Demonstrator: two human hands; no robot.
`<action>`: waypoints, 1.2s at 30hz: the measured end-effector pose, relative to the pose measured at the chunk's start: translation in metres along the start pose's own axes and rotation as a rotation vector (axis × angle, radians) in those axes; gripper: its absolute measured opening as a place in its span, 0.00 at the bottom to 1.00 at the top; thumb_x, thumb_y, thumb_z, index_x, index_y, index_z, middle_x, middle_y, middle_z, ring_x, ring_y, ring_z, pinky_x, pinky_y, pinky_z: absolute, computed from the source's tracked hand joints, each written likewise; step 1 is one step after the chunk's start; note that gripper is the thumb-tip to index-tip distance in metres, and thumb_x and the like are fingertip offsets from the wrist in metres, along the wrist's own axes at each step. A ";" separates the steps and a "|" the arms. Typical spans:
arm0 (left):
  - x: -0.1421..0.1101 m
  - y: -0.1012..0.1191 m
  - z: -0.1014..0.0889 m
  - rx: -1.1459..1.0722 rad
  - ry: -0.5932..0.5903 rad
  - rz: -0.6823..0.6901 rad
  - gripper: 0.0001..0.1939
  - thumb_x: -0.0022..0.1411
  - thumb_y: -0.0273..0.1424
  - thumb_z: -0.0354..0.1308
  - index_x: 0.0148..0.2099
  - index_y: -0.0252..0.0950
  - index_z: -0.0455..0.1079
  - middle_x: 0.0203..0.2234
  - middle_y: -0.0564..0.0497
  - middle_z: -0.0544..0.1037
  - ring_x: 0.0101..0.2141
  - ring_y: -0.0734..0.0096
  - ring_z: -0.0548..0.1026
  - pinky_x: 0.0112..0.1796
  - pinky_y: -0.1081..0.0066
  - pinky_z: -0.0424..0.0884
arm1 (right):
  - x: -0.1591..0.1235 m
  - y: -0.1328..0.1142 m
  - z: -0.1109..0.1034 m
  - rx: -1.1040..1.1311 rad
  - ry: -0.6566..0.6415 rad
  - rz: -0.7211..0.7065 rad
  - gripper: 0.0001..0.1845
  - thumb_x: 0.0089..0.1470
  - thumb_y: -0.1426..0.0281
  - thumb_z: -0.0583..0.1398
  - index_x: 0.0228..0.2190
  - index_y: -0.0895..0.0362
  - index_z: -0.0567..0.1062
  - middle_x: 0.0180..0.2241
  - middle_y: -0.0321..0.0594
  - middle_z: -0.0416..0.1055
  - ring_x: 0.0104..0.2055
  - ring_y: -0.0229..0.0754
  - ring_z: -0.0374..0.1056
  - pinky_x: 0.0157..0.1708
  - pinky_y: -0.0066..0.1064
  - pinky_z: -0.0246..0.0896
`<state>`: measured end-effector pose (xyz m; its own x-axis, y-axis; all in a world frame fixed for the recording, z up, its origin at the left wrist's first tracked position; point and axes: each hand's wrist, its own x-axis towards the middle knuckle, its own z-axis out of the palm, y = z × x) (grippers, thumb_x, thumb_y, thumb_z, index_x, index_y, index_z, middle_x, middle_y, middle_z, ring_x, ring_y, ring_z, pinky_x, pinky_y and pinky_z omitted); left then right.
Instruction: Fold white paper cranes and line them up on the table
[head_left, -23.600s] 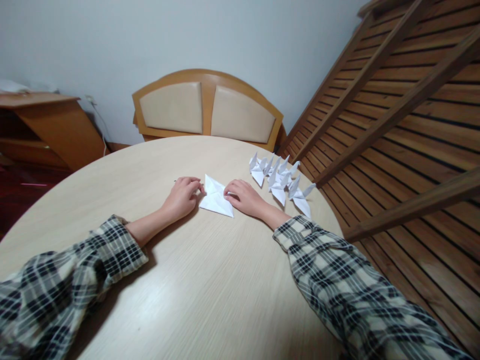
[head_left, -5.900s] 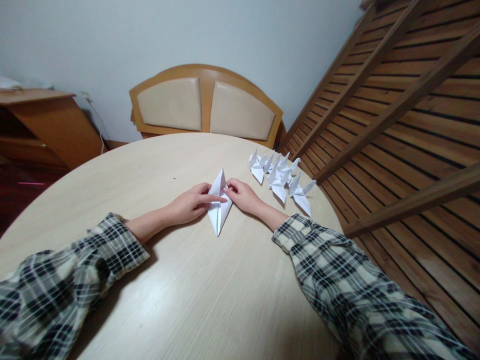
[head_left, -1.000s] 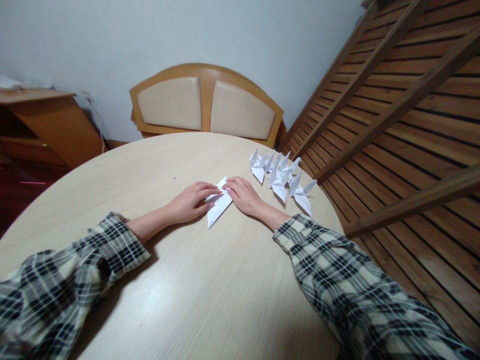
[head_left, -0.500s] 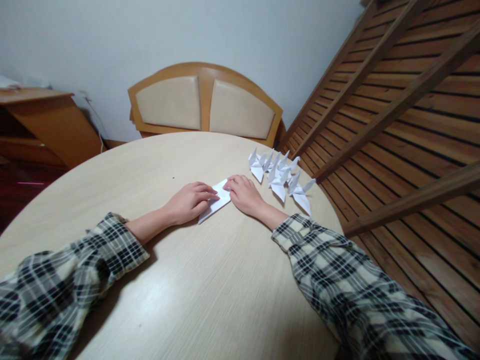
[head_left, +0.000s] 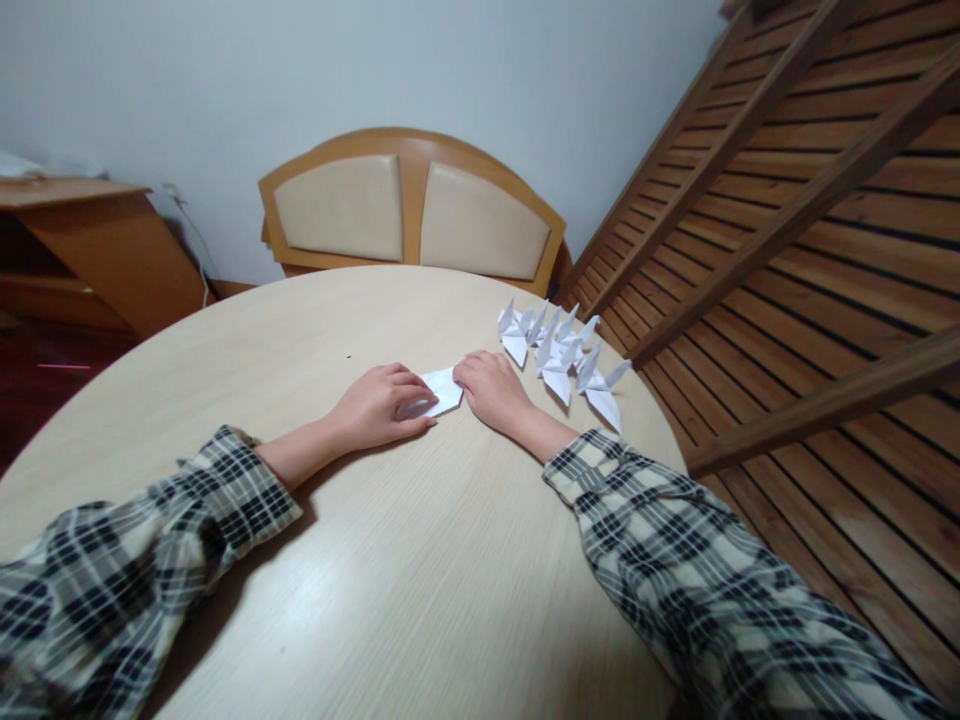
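Note:
A small folded sheet of white paper (head_left: pixel 444 388) lies on the pale round table (head_left: pixel 420 560), partly covered by my fingers. From the left, my left hand (head_left: pixel 381 405) holds it, fingers over its top and thumb along the near edge. My right hand (head_left: pixel 493 388) grips the right end with curled fingers; the fingertips are partly hidden. Several white origami cranes (head_left: pixel 556 380) stand grouped on the table just beyond my right hand, wings and necks pointing up.
Behind the table's far edge is a wooden board with two cream padded panels (head_left: pixel 484 220). A slatted wooden partition (head_left: pixel 795 260) runs along the right side. At the far left stands a brown desk (head_left: pixel 112 250), with a white cord (head_left: pixel 199 245) by the wall.
My left hand has shifted its grip, the thumb moving to the near side of the paper. The paper has turned slightly, its left tip now under my left hand. The cranes stay put.

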<state>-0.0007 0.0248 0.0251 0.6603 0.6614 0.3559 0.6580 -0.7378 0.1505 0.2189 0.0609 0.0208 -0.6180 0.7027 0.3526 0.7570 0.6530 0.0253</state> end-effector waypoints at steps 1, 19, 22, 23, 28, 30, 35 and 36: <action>0.000 0.000 0.000 0.003 0.003 0.003 0.17 0.62 0.41 0.57 0.47 0.38 0.76 0.41 0.46 0.80 0.42 0.58 0.74 0.43 0.60 0.69 | 0.000 0.000 -0.001 -0.022 -0.005 -0.003 0.11 0.60 0.76 0.53 0.36 0.57 0.76 0.40 0.47 0.75 0.46 0.49 0.63 0.44 0.40 0.50; -0.003 0.008 0.007 0.010 -0.009 -0.165 0.13 0.64 0.35 0.53 0.47 0.35 0.71 0.41 0.42 0.79 0.41 0.58 0.76 0.41 0.62 0.73 | -0.002 -0.001 -0.004 -0.156 0.004 -0.037 0.11 0.60 0.76 0.53 0.34 0.58 0.76 0.34 0.48 0.75 0.39 0.50 0.62 0.37 0.41 0.47; -0.003 0.001 0.009 -0.070 -0.001 -0.226 0.13 0.63 0.37 0.56 0.46 0.35 0.71 0.40 0.44 0.79 0.38 0.61 0.77 0.39 0.64 0.73 | -0.003 -0.002 -0.003 -0.142 0.013 -0.045 0.12 0.59 0.76 0.53 0.32 0.58 0.76 0.33 0.47 0.75 0.38 0.49 0.62 0.37 0.41 0.46; -0.003 0.000 0.009 -0.085 -0.001 -0.232 0.13 0.62 0.37 0.57 0.45 0.35 0.71 0.39 0.44 0.79 0.38 0.62 0.77 0.39 0.64 0.72 | -0.003 -0.002 -0.004 -0.128 0.021 -0.043 0.12 0.59 0.76 0.53 0.31 0.58 0.75 0.33 0.46 0.74 0.38 0.48 0.62 0.37 0.40 0.46; -0.002 -0.001 0.010 -0.092 -0.012 -0.248 0.12 0.62 0.37 0.58 0.45 0.36 0.72 0.39 0.46 0.80 0.37 0.64 0.77 0.38 0.67 0.70 | -0.004 -0.004 -0.004 0.077 0.080 -0.083 0.09 0.56 0.76 0.53 0.32 0.57 0.74 0.34 0.43 0.72 0.40 0.46 0.63 0.39 0.37 0.48; -0.002 0.000 0.009 -0.087 -0.019 -0.260 0.12 0.62 0.36 0.59 0.45 0.36 0.72 0.38 0.47 0.80 0.36 0.64 0.76 0.36 0.68 0.69 | -0.004 -0.004 -0.004 0.175 0.071 -0.124 0.09 0.55 0.75 0.53 0.33 0.56 0.73 0.35 0.42 0.72 0.40 0.45 0.63 0.40 0.36 0.50; -0.002 -0.001 0.009 -0.096 -0.008 -0.240 0.11 0.62 0.35 0.59 0.45 0.35 0.73 0.35 0.47 0.79 0.34 0.66 0.76 0.35 0.70 0.68 | -0.006 -0.004 -0.003 0.296 0.027 -0.192 0.09 0.53 0.72 0.55 0.37 0.57 0.71 0.35 0.42 0.70 0.40 0.45 0.63 0.42 0.35 0.52; -0.003 -0.002 0.009 -0.094 -0.004 -0.233 0.11 0.62 0.35 0.59 0.45 0.35 0.73 0.35 0.47 0.79 0.33 0.67 0.75 0.35 0.70 0.67 | -0.006 -0.004 -0.002 0.299 0.026 -0.195 0.09 0.53 0.70 0.56 0.37 0.57 0.71 0.35 0.42 0.70 0.40 0.45 0.62 0.41 0.35 0.52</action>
<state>-0.0002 0.0257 0.0154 0.4957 0.8157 0.2982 0.7563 -0.5742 0.3135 0.2195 0.0535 0.0210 -0.7358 0.5522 0.3921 0.5277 0.8303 -0.1790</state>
